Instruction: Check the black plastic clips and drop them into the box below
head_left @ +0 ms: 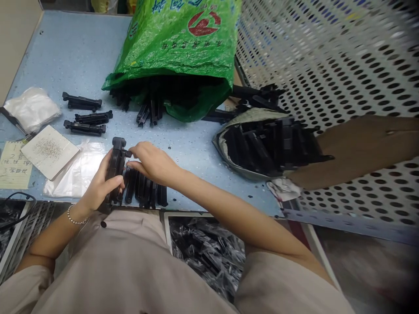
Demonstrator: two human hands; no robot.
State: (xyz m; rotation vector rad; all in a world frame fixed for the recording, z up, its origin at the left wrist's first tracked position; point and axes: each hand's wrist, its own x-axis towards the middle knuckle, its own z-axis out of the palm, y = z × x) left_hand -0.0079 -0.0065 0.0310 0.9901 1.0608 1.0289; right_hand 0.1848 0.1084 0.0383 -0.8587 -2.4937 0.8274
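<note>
My left hand (104,185) is wrapped round a long black plastic part (115,163), which stands nearly upright at the table's front edge. My right hand (150,161) has its thumb and forefinger pinched at a small black peg (127,153) jutting from the side of that part. Whether the peg is loose or fixed I cannot tell. A row of similar black parts (145,189) lies on the table just beneath my right hand. Several more black parts (87,126) lie further back to the left.
A big green woven bag (176,52) with black parts at its mouth lies at the back. To the right, an open sack (225,161) is full of them, beside a perforated metal panel (360,87). A white card (49,152) rests on clear plastic bags (88,170). Below sits a bin of wrapped parts (209,253).
</note>
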